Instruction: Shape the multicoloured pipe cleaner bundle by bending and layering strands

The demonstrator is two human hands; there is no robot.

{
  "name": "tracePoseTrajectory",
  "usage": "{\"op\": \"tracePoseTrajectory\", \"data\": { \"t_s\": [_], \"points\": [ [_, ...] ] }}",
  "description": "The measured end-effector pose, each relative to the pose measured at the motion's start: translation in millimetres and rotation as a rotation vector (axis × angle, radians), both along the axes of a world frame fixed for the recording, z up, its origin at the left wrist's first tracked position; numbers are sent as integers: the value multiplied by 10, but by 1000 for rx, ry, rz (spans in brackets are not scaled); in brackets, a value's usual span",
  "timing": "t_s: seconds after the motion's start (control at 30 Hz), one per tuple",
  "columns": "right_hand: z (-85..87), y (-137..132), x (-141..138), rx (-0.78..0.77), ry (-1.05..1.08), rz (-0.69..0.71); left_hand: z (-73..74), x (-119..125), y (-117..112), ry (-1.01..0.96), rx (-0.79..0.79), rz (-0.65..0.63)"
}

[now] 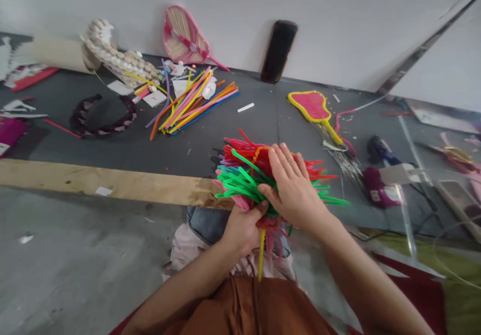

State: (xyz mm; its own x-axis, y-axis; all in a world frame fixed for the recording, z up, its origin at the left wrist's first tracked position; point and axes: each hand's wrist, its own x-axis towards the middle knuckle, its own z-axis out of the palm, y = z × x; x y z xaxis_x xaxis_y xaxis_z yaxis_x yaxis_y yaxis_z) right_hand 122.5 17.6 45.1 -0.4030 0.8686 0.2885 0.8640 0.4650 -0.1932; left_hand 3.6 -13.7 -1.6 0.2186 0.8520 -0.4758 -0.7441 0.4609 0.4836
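Note:
A thick bundle of pipe cleaners [240, 182] in green, red, pink and some blue is held over the table's front edge, near my lap. My left hand [244, 230] is closed around its near side, the thumb pressed against the green stems. Across the top lies my right hand [295, 190], its fingers stretched out flat and its thumb touching the green stems. Below the hands a yellow pipe cleaner [261, 255] hangs down, with curled pink ends beside it. The palm side of my right hand is hidden.
Loose pipe cleaners [195, 104] lie at the back, near a dark braided headband [103, 132]. A phone [278, 52] leans on the wall, as does a pink fan-shaped piece [184, 34]. At right are a yellow-rimmed pink piece [310, 105] and a glue gun [383, 152].

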Motion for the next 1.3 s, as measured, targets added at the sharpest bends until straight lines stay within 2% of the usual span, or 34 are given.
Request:
{"op": "tracePoseTrajectory", "data": {
  "t_s": [0.1, 0.17, 0.2, 0.23, 0.3, 0.33, 0.37, 0.4, 0.47, 0.5, 0.57, 0.63, 0.7, 0.77, 0.83, 0.93, 1.03, 1.17, 1.3],
  "points": [
    [-481, 92, 40, -80, -149, -30, 25, -227, 37, 24, 113, -137],
    [-624, 99, 64, -94, -192, -20, 56, -536, 42, 108, 188, -282],
    [-650, 91, 63, -91, -204, -22, 92, -712, 28, 209, 214, -268],
    [-655, 80, 55, -88, -212, -26, 148, -883, 3, 355, 239, -187],
    [-638, 61, 25, -86, -218, -30, 322, -1138, -65, 728, 301, 160],
    [-626, 57, 9, -85, -219, -29, 430, -1199, -97, 916, 386, 288],
    [-618, 56, -5, -86, -218, -30, 540, -1207, -116, 1075, 484, 330],
    [-614, 57, -15, -90, -218, -31, 638, -1166, -118, 1211, 620, 286],
    [-620, 62, -21, -104, -215, -34, 756, -976, -45, 1417, 968, 38],
    [-627, 63, -18, -111, -211, -35, 763, -854, 30, 1476, 1134, -96],
    [-643, 63, -2, -116, -195, -34, 675, -629, 236, 1550, 1276, -238],
    [-655, 60, 19, -102, -165, -31, 494, -495, 453, 1671, 1266, -286],
    [-659, 57, 42, -79, -107, -23, 294, -474, 609, 1831, 1120, -315],
    [-653, 57, 62, -65, -11, -16, 143, -525, 672, 1898, 1009, -315],
    [-637, 62, 84, -67, 128, -28, 72, -588, 666, 1884, 951, -286],
    [-573, 83, 133, -81, 387, -64, 89, -629, 630, 1837, 845, -228],
    [-437, 106, 198, -127, 523, -87, 146, -625, 628, 1851, 820, -294],
    [-211, 122, 220, -195, 361, -79, 162, -616, 639, 1905, 867, -406],
    [-128, 136, 74, -126, 212, -63, 171, -614, 637, 1955, 883, -449]
  ]
}}
